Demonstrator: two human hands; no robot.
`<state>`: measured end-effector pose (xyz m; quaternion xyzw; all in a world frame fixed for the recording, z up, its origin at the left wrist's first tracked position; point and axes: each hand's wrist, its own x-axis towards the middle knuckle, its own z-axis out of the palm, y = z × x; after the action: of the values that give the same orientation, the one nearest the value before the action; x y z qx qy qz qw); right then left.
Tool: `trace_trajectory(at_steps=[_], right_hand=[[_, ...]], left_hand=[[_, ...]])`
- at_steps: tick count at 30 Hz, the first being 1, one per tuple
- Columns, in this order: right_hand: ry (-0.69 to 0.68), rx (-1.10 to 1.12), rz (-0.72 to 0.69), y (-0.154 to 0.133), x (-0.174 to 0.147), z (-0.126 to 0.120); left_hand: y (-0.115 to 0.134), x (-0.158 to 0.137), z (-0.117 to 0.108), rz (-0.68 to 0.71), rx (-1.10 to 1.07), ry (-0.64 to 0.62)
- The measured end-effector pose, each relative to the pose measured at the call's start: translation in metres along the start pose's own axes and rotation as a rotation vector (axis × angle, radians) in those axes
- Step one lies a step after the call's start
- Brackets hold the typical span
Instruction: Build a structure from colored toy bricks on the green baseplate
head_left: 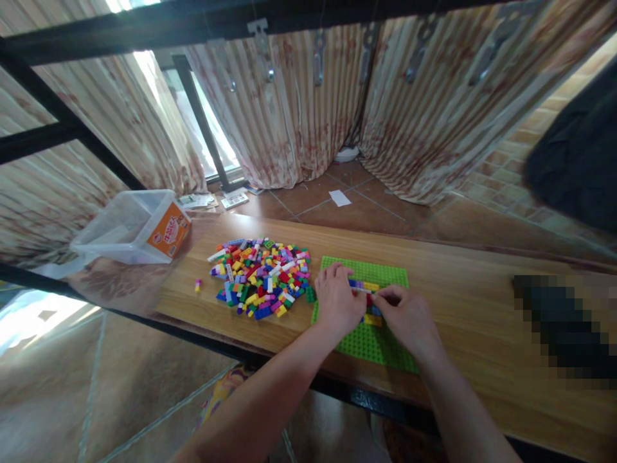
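A green studded baseplate (369,345) lies on the wooden bench, with rows of yellow, blue and purple toy bricks (371,287) at its middle. My left hand (340,299) is over the plate's left part, fingers bent and closed against the left end of these bricks. From the right, my right hand (407,316) pinches a small toy brick at the rows, thumb and forefinger together. Its colour is mostly hidden by the fingertips; red and whitish parts show beside them. Left of the plate spreads a loose pile of mixed-colour toy bricks (263,276).
A clear plastic box (120,225) with an orange label stands beyond the bench's left end. A pink-and-yellow brick piece (198,285) lies apart from the pile. Dark metal bars (193,29) cross overhead, with curtains (299,116) behind. A pixelated dark patch (563,328) covers the bench's right.
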<state>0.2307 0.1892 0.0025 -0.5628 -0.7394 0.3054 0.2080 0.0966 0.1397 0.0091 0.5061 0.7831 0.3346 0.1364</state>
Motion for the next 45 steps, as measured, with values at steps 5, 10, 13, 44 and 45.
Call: trace_trajectory(at_steps=[5, 10, 13, 44, 45], right_hand=[[-0.003, 0.01, 0.017, 0.0, 0.0, 0.001], [0.001, -0.005, 0.02, -0.003, -0.001, 0.0], [-0.002, -0.005, 0.014, -0.003, -0.002, 0.0], [-0.144, 0.033, 0.037, 0.004, -0.002, -0.012], [-0.142, 0.037, 0.033, 0.004, -0.002, -0.012]], left_hand=[[0.002, -0.001, -0.001, 0.001, 0.003, 0.003], [0.006, -0.002, -0.003, -0.017, 0.006, -0.02], [0.006, -0.003, -0.004, -0.008, 0.011, -0.021], [0.003, -0.011, -0.007, 0.024, -0.082, -0.112], [0.003, -0.011, -0.007, 0.024, -0.086, -0.112]])
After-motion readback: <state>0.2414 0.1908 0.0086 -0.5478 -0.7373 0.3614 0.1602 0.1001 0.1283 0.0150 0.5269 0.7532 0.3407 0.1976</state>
